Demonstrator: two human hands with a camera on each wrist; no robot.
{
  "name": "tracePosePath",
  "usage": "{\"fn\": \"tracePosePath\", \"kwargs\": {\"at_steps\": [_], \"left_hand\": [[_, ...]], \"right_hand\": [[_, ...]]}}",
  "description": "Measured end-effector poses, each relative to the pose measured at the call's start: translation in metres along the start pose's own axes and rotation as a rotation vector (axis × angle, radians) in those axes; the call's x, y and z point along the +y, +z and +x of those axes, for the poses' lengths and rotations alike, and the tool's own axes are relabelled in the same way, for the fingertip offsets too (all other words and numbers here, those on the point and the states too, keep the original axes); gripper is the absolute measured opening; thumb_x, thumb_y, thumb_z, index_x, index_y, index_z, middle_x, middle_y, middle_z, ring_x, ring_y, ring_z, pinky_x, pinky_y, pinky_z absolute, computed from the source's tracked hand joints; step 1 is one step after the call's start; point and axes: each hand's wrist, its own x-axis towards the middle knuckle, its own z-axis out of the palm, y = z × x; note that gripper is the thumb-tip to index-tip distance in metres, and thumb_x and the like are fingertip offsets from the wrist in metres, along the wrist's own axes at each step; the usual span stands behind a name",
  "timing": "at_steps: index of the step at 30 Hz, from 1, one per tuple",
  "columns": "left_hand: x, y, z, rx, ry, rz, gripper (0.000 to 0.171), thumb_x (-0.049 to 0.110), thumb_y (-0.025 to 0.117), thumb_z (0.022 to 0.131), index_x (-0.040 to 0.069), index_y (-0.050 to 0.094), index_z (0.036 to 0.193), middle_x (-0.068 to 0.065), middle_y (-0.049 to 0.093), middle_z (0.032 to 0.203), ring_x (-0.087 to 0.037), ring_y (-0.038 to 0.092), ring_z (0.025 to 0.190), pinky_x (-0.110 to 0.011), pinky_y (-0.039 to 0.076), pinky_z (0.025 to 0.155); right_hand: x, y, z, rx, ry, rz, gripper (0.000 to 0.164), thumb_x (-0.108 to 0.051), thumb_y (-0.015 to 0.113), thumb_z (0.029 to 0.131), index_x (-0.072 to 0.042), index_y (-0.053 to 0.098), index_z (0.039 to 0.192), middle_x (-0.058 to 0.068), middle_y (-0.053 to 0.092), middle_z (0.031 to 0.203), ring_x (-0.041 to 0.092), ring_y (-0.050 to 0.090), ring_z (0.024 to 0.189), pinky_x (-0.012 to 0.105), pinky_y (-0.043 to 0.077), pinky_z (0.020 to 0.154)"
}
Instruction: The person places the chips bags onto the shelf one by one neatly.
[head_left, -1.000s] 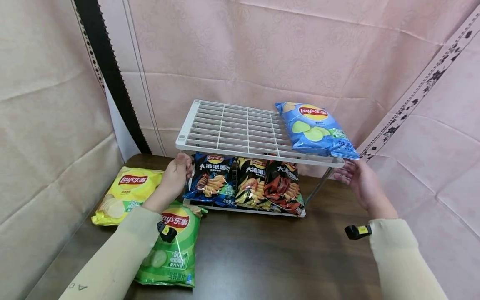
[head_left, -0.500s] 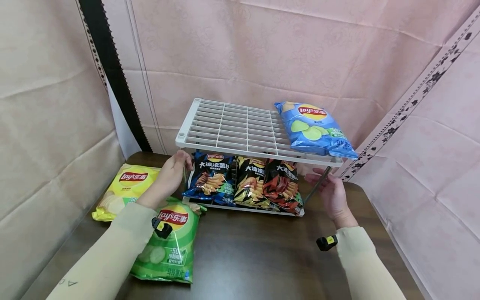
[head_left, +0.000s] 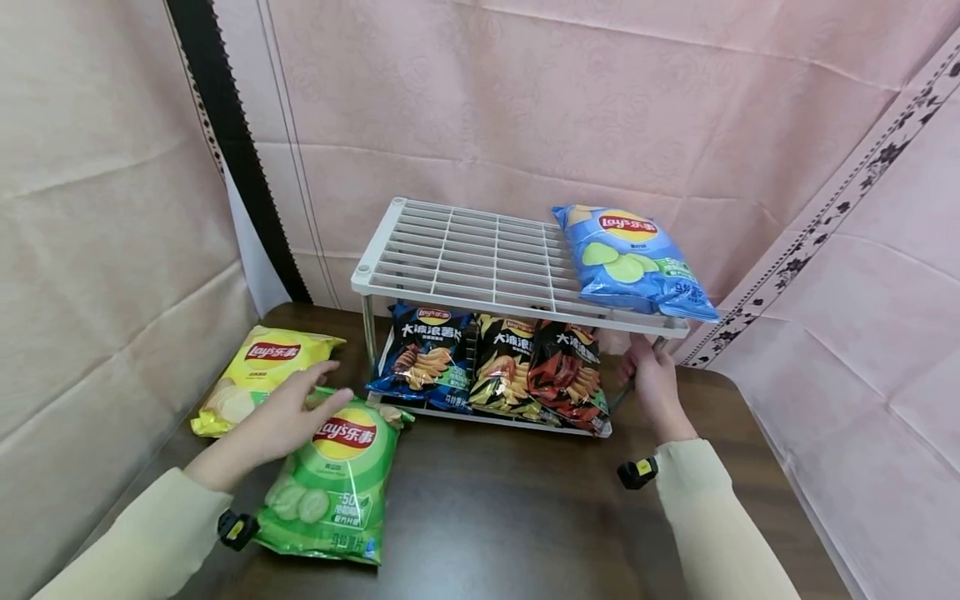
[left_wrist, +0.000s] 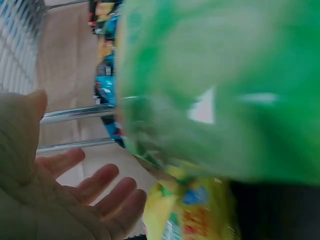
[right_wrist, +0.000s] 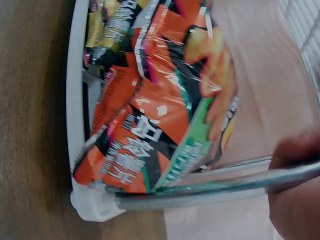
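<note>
Table: dark wood; its back corners are covered or partly blocked, and its near edge lies outside the head view.
White rack: stands upright towards the table's back edge, the slatted top above a lower tier.
Green bag: face up towards the table's left edge, just in front of the rack's left front corner; whether they touch is unclear.
Yellow bag: behind the green one, near the table's back left corner, partly covered.
Blue bag: on the top tier's right end, overhanging the front right corner; a tug on the rack could probably tip it off.
Dark bags: blue-black, yellow-black and red-black, in a row on the lower tier; jolting might slide them over its front edge. Their tops are hidden.
Left hand: fingers spread, holding nothing, over the green bag; contact cannot be told.
Right hand: curled round the right front post, thumb and finger blurred and cut off at the wrist view's edge.
</note>
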Motion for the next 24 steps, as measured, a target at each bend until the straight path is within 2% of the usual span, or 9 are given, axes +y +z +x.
{"fn": "tracePosePath", "kwargs": {"at_steps": [3,5,10,15,20,24], "left_hand": [[-0.005,0.004,-0.014,-0.011,-0.01,0.069,0.085,0.064,0.047,0.093,0.005,0.025,0.151,-0.029,0.034,0.144,-0.048,0.038,0.127,-0.066,0.035,0.095],[-0.007,0.006,-0.022,-0.014,-0.015,0.083,0.09,0.065,0.049,0.091,0.004,0.022,0.151,-0.03,0.034,0.143,-0.048,0.036,0.128,-0.066,0.034,0.095],[-0.008,0.006,-0.041,-0.033,-0.054,0.111,0.103,0.07,0.052,0.086,-0.006,0.02,0.148,-0.035,0.031,0.141,-0.053,0.035,0.126,-0.067,0.034,0.094],[-0.014,0.012,-0.055,-0.054,-0.081,0.102,0.104,0.07,0.056,0.084,-0.01,0.024,0.143,-0.036,0.036,0.135,-0.051,0.04,0.122,-0.066,0.037,0.091],[-0.021,0.019,-0.061,-0.106,-0.118,0.073,0.107,0.07,0.057,0.084,-0.011,0.02,0.144,-0.039,0.032,0.137,-0.054,0.035,0.125,-0.066,0.037,0.09],[-0.024,0.021,-0.061,-0.182,-0.141,-0.011,0.108,0.064,0.057,0.087,-0.013,0.007,0.145,-0.044,0.027,0.138,-0.058,0.031,0.126,-0.066,0.036,0.092]], "right_hand": [[-0.002,0.004,-0.003,-0.002,-0.026,0.019,0.058,-0.044,0.044,0.102,-0.008,0.031,0.058,-0.001,0.031,0.049,0.015,0.029,0.042,0.037,0.022,0.045],[-0.003,0.006,-0.003,-0.004,-0.038,0.01,0.059,-0.045,0.041,0.103,-0.009,0.031,0.057,-0.003,0.029,0.046,0.013,0.026,0.039,0.037,0.019,0.042],[-0.002,0.011,0.002,0.006,-0.024,-0.02,0.058,-0.042,0.039,0.104,-0.009,0.032,0.057,-0.002,0.03,0.045,0.015,0.025,0.038,0.037,0.021,0.04],[-0.004,0.019,0.003,0.073,-0.013,-0.079,0.061,-0.038,0.039,0.105,-0.007,0.036,0.052,0.0,0.034,0.042,0.018,0.028,0.037,0.037,0.025,0.041],[-0.005,0.02,-0.001,0.104,-0.009,-0.117,0.063,-0.039,0.038,0.104,-0.006,0.038,0.051,0.001,0.036,0.043,0.019,0.03,0.038,0.036,0.027,0.042],[-0.004,0.015,-0.004,0.102,0.004,-0.122,0.061,-0.041,0.038,0.104,-0.007,0.037,0.053,0.0,0.035,0.044,0.018,0.029,0.039,0.037,0.026,0.041]]}}
